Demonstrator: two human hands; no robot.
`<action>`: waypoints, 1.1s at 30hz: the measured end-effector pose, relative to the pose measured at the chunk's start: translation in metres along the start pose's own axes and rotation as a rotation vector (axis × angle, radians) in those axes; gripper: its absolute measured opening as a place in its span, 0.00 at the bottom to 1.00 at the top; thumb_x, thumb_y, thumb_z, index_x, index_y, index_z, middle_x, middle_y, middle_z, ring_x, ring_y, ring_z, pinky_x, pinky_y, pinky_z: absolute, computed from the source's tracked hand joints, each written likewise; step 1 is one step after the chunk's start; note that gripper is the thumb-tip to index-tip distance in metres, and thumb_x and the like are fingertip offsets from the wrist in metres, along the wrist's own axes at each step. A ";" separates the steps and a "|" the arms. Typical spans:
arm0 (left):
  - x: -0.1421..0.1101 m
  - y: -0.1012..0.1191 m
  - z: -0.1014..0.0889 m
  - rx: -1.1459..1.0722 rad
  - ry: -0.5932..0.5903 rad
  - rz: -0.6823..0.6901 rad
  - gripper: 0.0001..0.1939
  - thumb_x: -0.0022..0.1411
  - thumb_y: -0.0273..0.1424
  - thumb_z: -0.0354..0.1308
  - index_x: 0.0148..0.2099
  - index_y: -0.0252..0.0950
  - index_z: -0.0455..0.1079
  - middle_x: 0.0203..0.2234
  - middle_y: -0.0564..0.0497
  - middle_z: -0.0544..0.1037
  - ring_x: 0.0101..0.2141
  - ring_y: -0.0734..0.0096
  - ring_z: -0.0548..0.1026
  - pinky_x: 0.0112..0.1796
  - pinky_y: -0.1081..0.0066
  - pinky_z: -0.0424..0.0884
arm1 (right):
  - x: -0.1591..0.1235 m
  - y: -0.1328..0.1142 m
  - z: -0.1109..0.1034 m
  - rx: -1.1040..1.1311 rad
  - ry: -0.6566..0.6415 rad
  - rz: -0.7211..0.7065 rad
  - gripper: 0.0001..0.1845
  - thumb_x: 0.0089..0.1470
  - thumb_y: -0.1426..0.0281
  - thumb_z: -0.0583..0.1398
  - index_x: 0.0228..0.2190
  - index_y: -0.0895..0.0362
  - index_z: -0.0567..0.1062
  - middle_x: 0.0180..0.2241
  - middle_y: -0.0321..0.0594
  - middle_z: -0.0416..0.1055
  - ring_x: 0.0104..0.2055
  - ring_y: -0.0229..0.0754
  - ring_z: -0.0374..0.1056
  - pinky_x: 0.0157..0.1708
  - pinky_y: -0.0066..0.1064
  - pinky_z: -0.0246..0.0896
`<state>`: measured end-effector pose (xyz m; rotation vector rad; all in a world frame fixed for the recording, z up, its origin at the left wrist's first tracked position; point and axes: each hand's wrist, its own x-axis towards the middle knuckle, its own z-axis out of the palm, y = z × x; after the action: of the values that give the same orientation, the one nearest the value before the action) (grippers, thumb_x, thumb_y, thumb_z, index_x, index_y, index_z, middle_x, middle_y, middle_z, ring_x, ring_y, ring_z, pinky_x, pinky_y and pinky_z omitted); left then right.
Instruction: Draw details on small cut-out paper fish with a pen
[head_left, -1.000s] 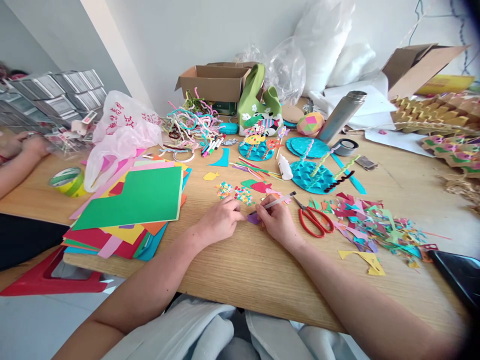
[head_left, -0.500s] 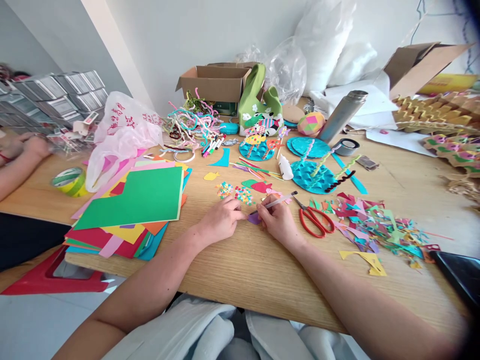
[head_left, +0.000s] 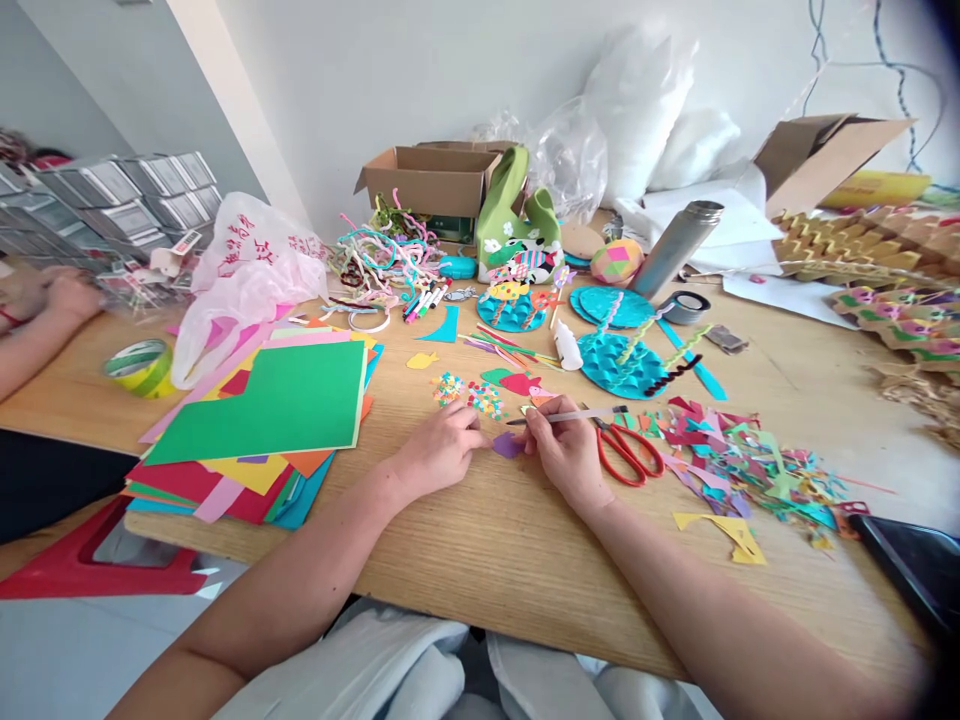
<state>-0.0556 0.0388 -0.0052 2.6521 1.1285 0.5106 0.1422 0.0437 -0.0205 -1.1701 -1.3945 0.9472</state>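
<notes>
A small purple paper cutout [head_left: 507, 446] lies flat on the table between my hands. My left hand [head_left: 444, 445] has its fingers curled, thumb and forefinger at the cutout's left tip. In my right hand [head_left: 562, 450] is a pen [head_left: 589, 414], held nearly level, its tip pointing left just above the cutout. The fingers of that hand also rest at the cutout's right edge. Beyond my hands are tiny round confetti dots [head_left: 487, 399] and red [head_left: 520, 384] and yellow [head_left: 422, 360] paper fish. Red-handled scissors [head_left: 628, 455] lie beside my right hand.
Coloured paper sheets [head_left: 262, 405] are stacked at left, near yellow-green tape [head_left: 139, 368]. Paper scraps [head_left: 765, 460] spread at right, by a black phone [head_left: 911, 570]. Behind stand blue discs [head_left: 619, 365], a steel flask [head_left: 684, 245] and a green felt bag [head_left: 504, 205]. Another person's hands [head_left: 71, 295] are at far left.
The pen has tipped from slanting down onto the purple cutout to nearly level, its tip lifted away. More of the cutout shows. My left hand has barely moved; the view has shifted slightly.
</notes>
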 end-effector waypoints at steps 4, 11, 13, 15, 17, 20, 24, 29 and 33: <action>0.000 -0.003 0.000 0.007 0.019 0.017 0.20 0.58 0.13 0.51 0.41 0.37 0.79 0.34 0.48 0.73 0.44 0.62 0.70 0.50 0.60 0.70 | 0.002 0.005 0.001 -0.046 -0.031 0.046 0.19 0.56 0.52 0.61 0.26 0.52 0.64 0.16 0.32 0.66 0.18 0.40 0.68 0.19 0.29 0.60; 0.000 0.002 -0.002 -0.135 0.144 -0.040 0.24 0.53 0.11 0.45 0.46 0.35 0.71 0.39 0.48 0.78 0.46 0.63 0.71 0.51 0.60 0.70 | 0.001 0.004 0.002 -0.113 -0.025 0.045 0.19 0.56 0.52 0.60 0.26 0.52 0.64 0.18 0.35 0.68 0.19 0.41 0.68 0.19 0.30 0.60; 0.000 0.004 -0.001 -0.175 0.115 -0.051 0.27 0.52 0.11 0.44 0.49 0.36 0.68 0.41 0.49 0.78 0.48 0.63 0.72 0.51 0.60 0.70 | 0.002 0.004 0.002 -0.119 -0.026 0.050 0.19 0.56 0.52 0.60 0.26 0.52 0.64 0.19 0.35 0.68 0.20 0.41 0.68 0.20 0.30 0.61; 0.000 0.005 0.000 -0.182 0.070 -0.053 0.28 0.52 0.11 0.44 0.53 0.35 0.66 0.40 0.48 0.79 0.49 0.62 0.73 0.50 0.60 0.71 | 0.002 0.004 0.002 -0.126 -0.028 0.054 0.19 0.56 0.52 0.60 0.26 0.52 0.64 0.19 0.35 0.68 0.20 0.42 0.68 0.20 0.31 0.61; 0.000 0.005 0.000 -0.154 0.045 -0.061 0.28 0.54 0.11 0.44 0.54 0.34 0.66 0.39 0.46 0.79 0.49 0.61 0.73 0.49 0.60 0.72 | 0.001 0.004 0.002 -0.128 -0.033 0.057 0.19 0.56 0.52 0.60 0.26 0.52 0.64 0.19 0.35 0.68 0.20 0.42 0.68 0.21 0.31 0.61; 0.000 0.005 0.000 -0.131 0.036 -0.080 0.27 0.55 0.12 0.44 0.54 0.34 0.66 0.40 0.45 0.78 0.48 0.62 0.74 0.49 0.62 0.72 | 0.000 0.002 0.002 -0.100 -0.028 0.036 0.18 0.56 0.52 0.60 0.27 0.51 0.64 0.19 0.35 0.68 0.20 0.41 0.67 0.20 0.31 0.61; 0.000 0.003 -0.001 -0.113 0.028 -0.096 0.26 0.56 0.13 0.45 0.54 0.34 0.67 0.43 0.44 0.76 0.48 0.62 0.74 0.49 0.63 0.73 | -0.001 0.001 0.004 -0.024 -0.092 0.035 0.16 0.57 0.55 0.60 0.27 0.51 0.63 0.18 0.33 0.67 0.17 0.40 0.66 0.16 0.31 0.59; 0.000 0.001 0.000 -0.109 0.044 -0.078 0.25 0.56 0.13 0.45 0.53 0.33 0.67 0.43 0.44 0.76 0.49 0.63 0.74 0.50 0.63 0.72 | 0.001 0.003 0.005 0.000 -0.165 0.158 0.15 0.55 0.57 0.61 0.27 0.50 0.62 0.13 0.29 0.63 0.11 0.39 0.60 0.11 0.29 0.54; -0.001 -0.001 0.002 -0.110 0.049 -0.071 0.25 0.56 0.13 0.45 0.53 0.33 0.67 0.43 0.44 0.77 0.50 0.63 0.73 0.51 0.62 0.72 | 0.003 0.007 0.005 -0.073 -0.143 0.118 0.14 0.54 0.60 0.61 0.25 0.51 0.63 0.15 0.30 0.63 0.13 0.36 0.58 0.12 0.28 0.52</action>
<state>-0.0558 0.0388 -0.0070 2.5087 1.1689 0.6090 0.1386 0.0485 -0.0269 -1.2704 -1.4974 1.0887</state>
